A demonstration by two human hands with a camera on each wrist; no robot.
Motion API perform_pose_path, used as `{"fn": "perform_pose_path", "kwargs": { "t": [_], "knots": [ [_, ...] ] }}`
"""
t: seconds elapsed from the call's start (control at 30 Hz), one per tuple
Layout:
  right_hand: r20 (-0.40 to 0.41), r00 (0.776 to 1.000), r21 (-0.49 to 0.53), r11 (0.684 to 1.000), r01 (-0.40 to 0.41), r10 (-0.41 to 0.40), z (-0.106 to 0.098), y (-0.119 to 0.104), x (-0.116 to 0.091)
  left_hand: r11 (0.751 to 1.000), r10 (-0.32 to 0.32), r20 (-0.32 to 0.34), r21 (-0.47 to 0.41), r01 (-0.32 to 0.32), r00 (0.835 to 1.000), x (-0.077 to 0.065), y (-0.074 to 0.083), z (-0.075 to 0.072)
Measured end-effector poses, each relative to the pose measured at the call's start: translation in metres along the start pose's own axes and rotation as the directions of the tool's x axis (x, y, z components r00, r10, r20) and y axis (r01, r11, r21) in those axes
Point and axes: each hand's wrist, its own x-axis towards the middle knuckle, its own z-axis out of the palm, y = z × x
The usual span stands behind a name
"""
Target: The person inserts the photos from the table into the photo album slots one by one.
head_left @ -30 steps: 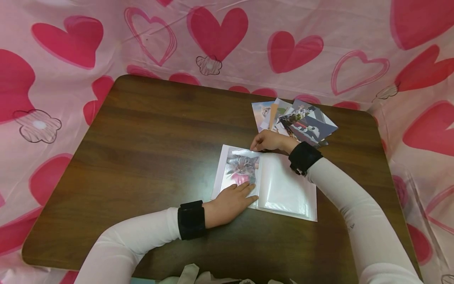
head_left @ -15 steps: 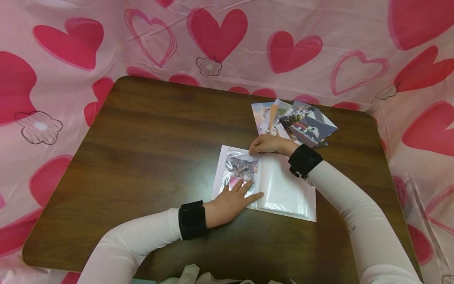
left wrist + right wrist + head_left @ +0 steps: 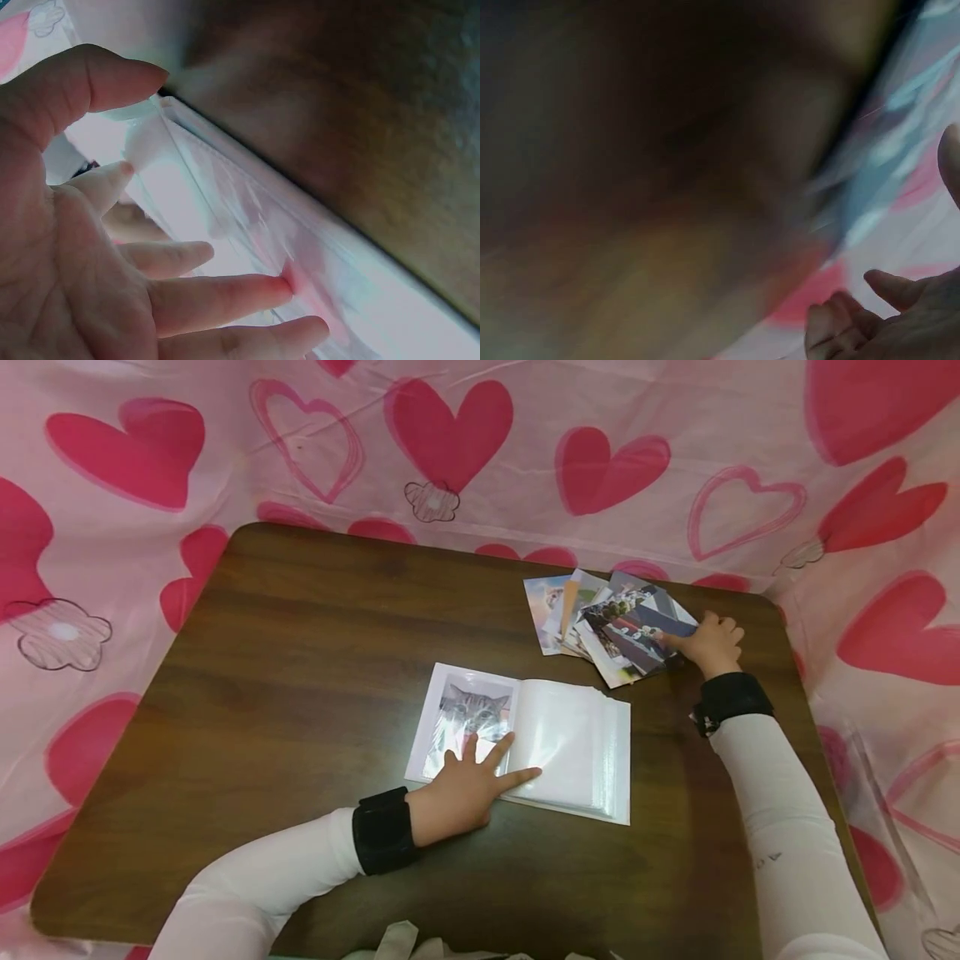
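Observation:
A small photo album [image 3: 558,739] lies spread on the wooden table [image 3: 315,643]. Its left page has a cat photo [image 3: 474,703] in a clear sleeve; the right-hand sleeve looks blank white. My left hand [image 3: 457,797] rests with fingers spread over the lower part of the left page, thumb across the fold. In the left wrist view its fingertips [image 3: 274,289] reach over the glossy sleeve. At the back right, my right hand [image 3: 712,645] touches the right side of a fanned pile of photos [image 3: 618,618], thumb over the top one. The right wrist view is mostly blurred.
A pink cloth [image 3: 600,543] with red hearts hangs behind and beside the table. Black bands [image 3: 384,831] circle both wrists over white sleeves. The photo pile lies just beyond the album's upper right corner.
My right hand has left the album's top edge and moved right to the photo pile. The pile has spread slightly. The left hand stays on the album, which appears farther left.

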Motion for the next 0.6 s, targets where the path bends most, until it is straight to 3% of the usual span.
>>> {"fn": "perform_pose_path", "kwargs": {
  "t": [0.1, 0.2, 0.47, 0.6],
  "knots": [
    [0.058, 0.997, 0.019, 0.999, -0.045, 0.044, 0.000, 0.019, 0.003, 1.000, -0.003, 0.010, -0.029, 0.003, 1.000, 0.002, -0.002, -0.001],
    [0.082, 0.996, 0.050, 0.998, -0.029, 0.025, 0.004, 0.024, 0.005, 0.999, -0.005, 0.020, -0.054, 0.006, 1.000, 0.000, -0.005, -0.002],
    [-0.009, 0.999, 0.143, 0.989, -0.033, 0.035, 0.012, 0.024, 0.011, 0.993, -0.004, 0.015, -0.114, 0.006, 1.000, -0.003, -0.010, -0.006],
    [-0.101, 0.994, 0.195, 0.981, -0.020, 0.041, 0.020, 0.016, 0.012, 0.993, -0.025, 0.021, -0.117, 0.027, 0.999, -0.004, -0.014, -0.009]
  ]
}}
